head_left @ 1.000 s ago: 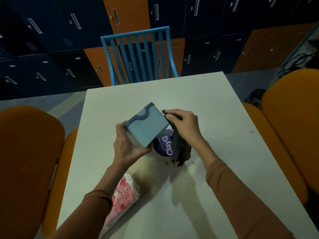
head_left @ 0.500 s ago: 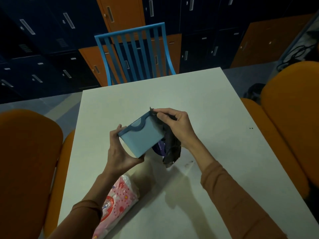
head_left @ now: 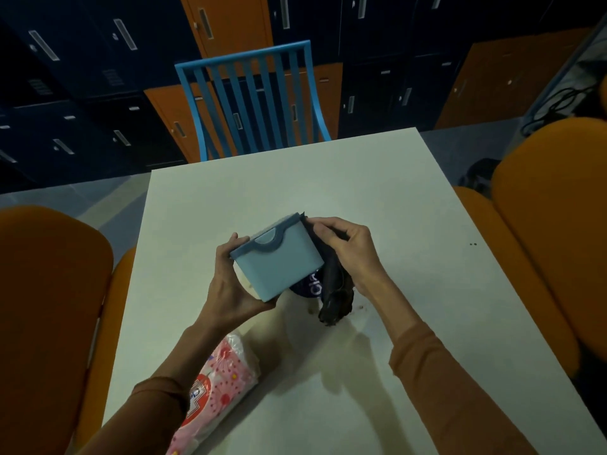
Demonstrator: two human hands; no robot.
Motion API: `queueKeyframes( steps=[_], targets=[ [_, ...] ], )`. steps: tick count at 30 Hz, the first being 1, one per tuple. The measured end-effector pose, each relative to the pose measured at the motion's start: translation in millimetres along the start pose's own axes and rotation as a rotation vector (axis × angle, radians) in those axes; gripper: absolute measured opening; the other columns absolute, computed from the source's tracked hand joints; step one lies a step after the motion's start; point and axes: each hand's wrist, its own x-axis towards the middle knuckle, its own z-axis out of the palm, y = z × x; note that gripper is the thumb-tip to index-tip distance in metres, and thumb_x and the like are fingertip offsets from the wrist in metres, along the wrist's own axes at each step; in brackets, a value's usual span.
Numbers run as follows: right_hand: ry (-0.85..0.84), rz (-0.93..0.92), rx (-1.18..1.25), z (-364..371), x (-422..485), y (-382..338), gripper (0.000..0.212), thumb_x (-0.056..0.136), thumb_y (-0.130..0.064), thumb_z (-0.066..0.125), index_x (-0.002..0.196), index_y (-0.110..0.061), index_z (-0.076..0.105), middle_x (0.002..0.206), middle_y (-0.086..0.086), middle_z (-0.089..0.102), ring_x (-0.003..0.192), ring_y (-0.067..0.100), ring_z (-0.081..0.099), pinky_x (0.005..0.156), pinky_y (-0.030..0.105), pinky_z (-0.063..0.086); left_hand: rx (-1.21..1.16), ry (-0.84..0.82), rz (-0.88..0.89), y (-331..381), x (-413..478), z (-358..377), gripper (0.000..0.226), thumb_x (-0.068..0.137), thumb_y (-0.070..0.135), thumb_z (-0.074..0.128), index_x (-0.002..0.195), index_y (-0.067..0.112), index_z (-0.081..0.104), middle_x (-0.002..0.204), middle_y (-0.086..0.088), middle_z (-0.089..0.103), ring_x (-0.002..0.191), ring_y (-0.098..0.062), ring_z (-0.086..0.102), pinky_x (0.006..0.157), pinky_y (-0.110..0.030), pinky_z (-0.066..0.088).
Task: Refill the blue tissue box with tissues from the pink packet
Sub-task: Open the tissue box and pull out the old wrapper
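Blue plastic, the 1 tissue box (head_left: 277, 257) is being held tilted above the table (head_left: 394, 208), hiding most of a purple lettered thing (head_left: 310, 285). The left hand (head_left: 230, 284) is gripping its near end. The right hand (head_left: 351, 247) is pinching 1 dark cloth (head_left: 333, 290) at the box's far corner. The 1 pink packet (head_left: 220, 376) is lying partly under the left sleeve.

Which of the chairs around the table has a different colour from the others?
The blue chair with the slatted back, at the far end of the table. The left chair and the right chair are orange.
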Motion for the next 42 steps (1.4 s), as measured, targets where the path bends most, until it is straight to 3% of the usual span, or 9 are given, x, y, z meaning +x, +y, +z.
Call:
queueKeyframes(
  steps=[3, 6, 11, 14, 17, 20, 24, 33, 42],
  targets=[
    [0.06, -0.044, -0.02, -12.4, -4.8, -0.8, 0.016, 0.088, -0.017, 0.066, 0.101, -0.017, 0.074, 0.103, -0.005, 0.073, 0.101, 0.007, 0.065, 0.09, 0.025, 0.052, 0.034, 0.006, 0.007, 2.0, 10.4, 16.4, 0.1, 0.059, 0.046, 0.082, 0.135, 0.01, 0.027, 0.136, -0.005, 0.031, 0.131, -0.017, 0.037, 0.104, -0.033, 0.043],
    [0.134, -0.058, -0.04, -22.0, -9.1, 7.4, 0.016, 0.088, -0.017, 0.066, 0.102, -0.018, 0.073, 0.103, -0.006, 0.073, 0.102, 0.006, 0.065, 0.089, 0.024, 0.052, 0.053, -0.057, -0.066, 1.7, 13.3, 31.9, 0.114, 0.053, 0.056, 0.081, 0.14, 0.018, 0.019, 0.138, 0.001, 0.02, 0.137, -0.028, 0.026, 0.11, -0.043, 0.038],
    [0.155, -0.059, -0.038, -25.5, -14.1, 22.0, 0.017, 0.088, -0.015, 0.065, 0.103, -0.018, 0.073, 0.104, -0.006, 0.072, 0.104, 0.008, 0.064, 0.088, 0.021, 0.051, -0.524, -0.178, -0.713, 34.1, 19.7, 29.2, 0.108, 0.053, 0.062, 0.077, 0.139, 0.051, 0.013, 0.144, 0.004, 0.025, 0.126, -0.024, 0.039, 0.091, -0.046, 0.05],
    [0.102, -0.065, -0.058, -19.9, -19.3, 28.5, 0.017, 0.088, -0.017, 0.065, 0.103, -0.019, 0.073, 0.105, -0.007, 0.072, 0.104, 0.005, 0.063, 0.091, 0.022, 0.05, -0.818, -0.024, -1.077, 35.0, 31.4, 29.9, 0.078, 0.074, 0.068, 0.062, 0.137, 0.035, 0.032, 0.135, -0.009, 0.043, 0.115, -0.034, 0.052, 0.07, -0.053, 0.056],
    [0.065, -0.074, -0.082, -12.8, -19.4, 28.3, 0.017, 0.088, -0.019, 0.065, 0.103, -0.02, 0.073, 0.106, -0.008, 0.072, 0.105, 0.004, 0.063, 0.094, 0.025, 0.05, -0.973, 0.09, -1.308, 30.6, 30.3, 32.0, 0.096, 0.054, 0.055, 0.085, 0.133, 0.019, 0.044, 0.129, -0.017, 0.051, 0.107, -0.037, 0.06, 0.064, -0.051, 0.056],
    [0.047, -0.08, -0.093, -12.1, -15.9, 21.7, 0.017, 0.088, -0.018, 0.065, 0.103, -0.018, 0.074, 0.105, -0.007, 0.072, 0.104, 0.006, 0.064, 0.094, 0.026, 0.051, -0.922, 0.063, -1.372, 31.7, 26.7, 29.2, 0.079, 0.065, 0.055, 0.079, 0.125, 0.011, 0.052, 0.117, -0.016, 0.057, 0.1, -0.032, 0.061, 0.066, -0.043, 0.057],
    [0.029, -0.056, -0.052, -15.6, -14.8, 16.0, 0.017, 0.089, -0.017, 0.064, 0.103, -0.018, 0.074, 0.104, -0.006, 0.073, 0.104, 0.006, 0.064, 0.091, 0.023, 0.051, -1.082, -0.033, -1.424, 25.0, 22.7, 26.2, 0.086, 0.069, 0.063, 0.067, 0.133, 0.011, 0.043, 0.126, -0.026, 0.05, 0.114, -0.048, 0.05, 0.093, -0.065, 0.041],
    [0.12, 0.011, -0.059, -21.8, -19.4, 19.8, 0.018, 0.09, -0.019, 0.063, 0.105, -0.019, 0.073, 0.107, -0.006, 0.071, 0.105, 0.006, 0.063, 0.088, 0.021, 0.051, -1.318, 0.171, -1.387, 37.5, 27.3, 51.8, 0.07, 0.071, 0.046, 0.074, 0.127, 0.012, 0.051, 0.121, -0.024, 0.048, 0.109, -0.042, 0.055, 0.087, -0.058, 0.049],
    [0.229, -0.59, -0.707, 9.7, -35.4, 39.1, 0.033, 0.082, -0.008, 0.07, 0.115, -0.013, 0.068, 0.122, 0.003, 0.065, 0.104, 0.019, 0.061, 0.091, 0.021, 0.049, -1.52, 0.333, -1.47, 42.3, 36.4, 58.3, 0.078, 0.064, 0.042, 0.077, 0.126, 0.004, 0.047, 0.124, -0.035, 0.047, 0.104, -0.06, 0.053, 0.092, -0.071, 0.041]
  ],
)
